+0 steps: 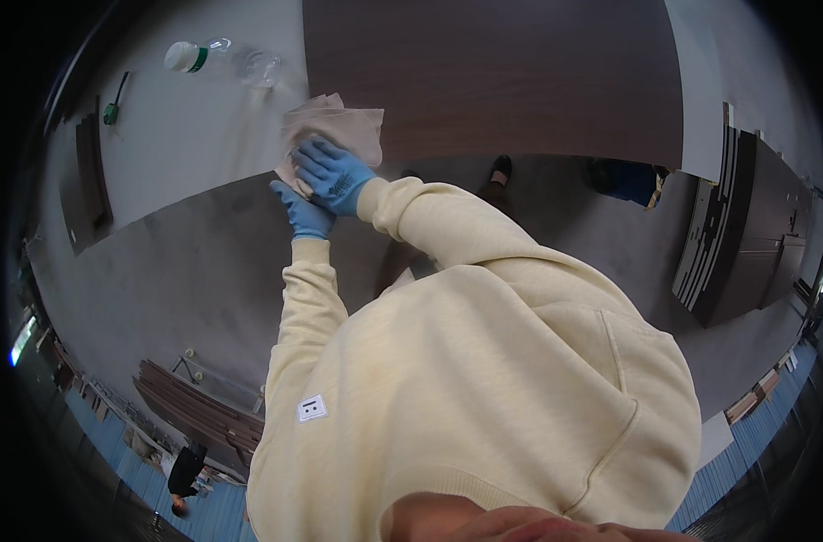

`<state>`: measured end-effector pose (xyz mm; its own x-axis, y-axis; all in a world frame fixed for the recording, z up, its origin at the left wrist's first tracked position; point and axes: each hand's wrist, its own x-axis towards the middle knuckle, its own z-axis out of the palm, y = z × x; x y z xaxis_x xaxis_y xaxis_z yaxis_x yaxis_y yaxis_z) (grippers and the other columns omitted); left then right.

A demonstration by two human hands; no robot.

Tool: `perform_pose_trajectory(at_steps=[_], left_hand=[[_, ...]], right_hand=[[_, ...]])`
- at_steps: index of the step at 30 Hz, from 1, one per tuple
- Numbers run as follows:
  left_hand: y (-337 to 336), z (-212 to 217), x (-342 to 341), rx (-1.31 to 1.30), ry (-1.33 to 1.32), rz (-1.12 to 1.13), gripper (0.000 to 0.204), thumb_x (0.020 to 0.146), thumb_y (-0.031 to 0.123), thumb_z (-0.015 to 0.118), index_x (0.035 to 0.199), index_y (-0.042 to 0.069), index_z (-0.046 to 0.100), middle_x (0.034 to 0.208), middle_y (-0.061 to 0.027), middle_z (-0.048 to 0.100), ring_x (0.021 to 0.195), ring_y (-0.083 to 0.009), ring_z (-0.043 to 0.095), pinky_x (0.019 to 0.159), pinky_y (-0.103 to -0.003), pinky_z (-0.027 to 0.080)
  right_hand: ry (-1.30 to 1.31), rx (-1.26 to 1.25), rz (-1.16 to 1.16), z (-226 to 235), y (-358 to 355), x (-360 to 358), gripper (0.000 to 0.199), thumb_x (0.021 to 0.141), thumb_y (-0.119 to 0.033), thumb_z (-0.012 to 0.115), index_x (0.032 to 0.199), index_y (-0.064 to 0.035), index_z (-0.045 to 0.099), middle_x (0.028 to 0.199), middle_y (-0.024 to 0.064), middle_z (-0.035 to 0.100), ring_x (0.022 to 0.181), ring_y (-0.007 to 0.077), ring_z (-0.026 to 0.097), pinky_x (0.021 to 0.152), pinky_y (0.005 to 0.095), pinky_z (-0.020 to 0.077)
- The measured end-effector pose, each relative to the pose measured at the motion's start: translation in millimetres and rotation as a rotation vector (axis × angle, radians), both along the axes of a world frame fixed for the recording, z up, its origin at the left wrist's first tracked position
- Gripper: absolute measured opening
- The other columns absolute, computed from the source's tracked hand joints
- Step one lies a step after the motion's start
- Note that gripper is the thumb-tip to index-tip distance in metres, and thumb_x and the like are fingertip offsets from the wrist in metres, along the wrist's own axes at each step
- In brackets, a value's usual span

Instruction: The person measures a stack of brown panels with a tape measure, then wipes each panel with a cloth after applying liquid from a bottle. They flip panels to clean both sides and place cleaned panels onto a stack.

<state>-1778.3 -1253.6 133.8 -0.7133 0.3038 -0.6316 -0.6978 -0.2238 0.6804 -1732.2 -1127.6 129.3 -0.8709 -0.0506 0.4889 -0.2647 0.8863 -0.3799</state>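
Observation:
Both my hands wear blue gloves and meet at a pale beige cloth [357, 128], which lies folded and bunched over the near edge of the white tabletop [195, 135] and the corner of a dark brown board [493, 77]. My right hand [336, 174] lies over the cloth with bent fingers gripping it. Just below and to the left, my left hand [307, 215] is closed at the cloth's lower end, its fingers partly hidden by the cloth and my right hand.
A clear bottle with a white-and-green top [186, 56] and another clear plastic piece [260, 69] lie beyond the cloth. A small green tool [112, 114] sits at the left. Stacked brown panels [746, 226] stand at the right; more boards [195, 411] lie behind me. A person [187, 470] is far off.

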Motion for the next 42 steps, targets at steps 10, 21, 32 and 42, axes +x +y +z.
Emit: perform_pose_trajectory(at_steps=[10, 21, 32, 42], left_hand=[[-1.7, -12.5, 0.6, 0.074, -0.311, 0.019, 0.104, 0.089, 0.085, 0.049, 0.152, 0.002, 0.045, 0.156, -0.0207, 0.047, 0.139, -0.0379, 0.049, 0.122, -0.050, 0.036], [107.7, -5.1, 69.0, -0.095, -0.326, -0.052, 0.087, 0.089, 0.072, 0.066, 0.149, 0.010, 0.052, 0.149, -0.0172, 0.055, 0.135, -0.0355, 0.052, 0.118, -0.050, 0.040], [176.9, -11.9, 115.0, -0.137, -0.196, 0.199, 0.080, 0.085, 0.068, 0.074, 0.144, 0.016, 0.057, 0.144, -0.0099, 0.060, 0.126, -0.0320, 0.058, 0.111, -0.047, 0.048], [178.9, -10.6, 115.3, -0.162, -0.215, 0.229, 0.081, 0.087, 0.065, 0.075, 0.147, 0.015, 0.055, 0.149, -0.0064, 0.057, 0.135, -0.0282, 0.053, 0.117, -0.044, 0.043]], right_hand=[[-0.005, -0.090, -0.113, 17.6, 107.3, 86.1, 0.053, 0.082, -0.020, 0.070, 0.132, -0.0029, 0.065, 0.149, 0.0186, 0.057, 0.144, 0.0357, 0.050, 0.123, 0.0507, 0.0361], [-0.143, 0.020, -0.645, 33.4, 385.0, 352.0, 0.053, 0.091, -0.018, 0.065, 0.141, -0.0037, 0.058, 0.155, 0.0195, 0.052, 0.145, 0.0399, 0.047, 0.122, 0.0532, 0.0335], [-0.189, 0.256, -0.878, -29.9, 663.9, 433.1, 0.048, 0.105, -0.032, 0.051, 0.145, -0.0072, 0.058, 0.153, 0.0171, 0.054, 0.140, 0.0376, 0.051, 0.119, 0.0467, 0.0388], [0.011, -0.571, -1.115, 38.5, 627.8, 387.2, 0.053, 0.106, -0.037, 0.050, 0.138, 0.0045, 0.059, 0.136, 0.0257, 0.064, 0.121, 0.0397, 0.065, 0.107, 0.0467, 0.0482]])
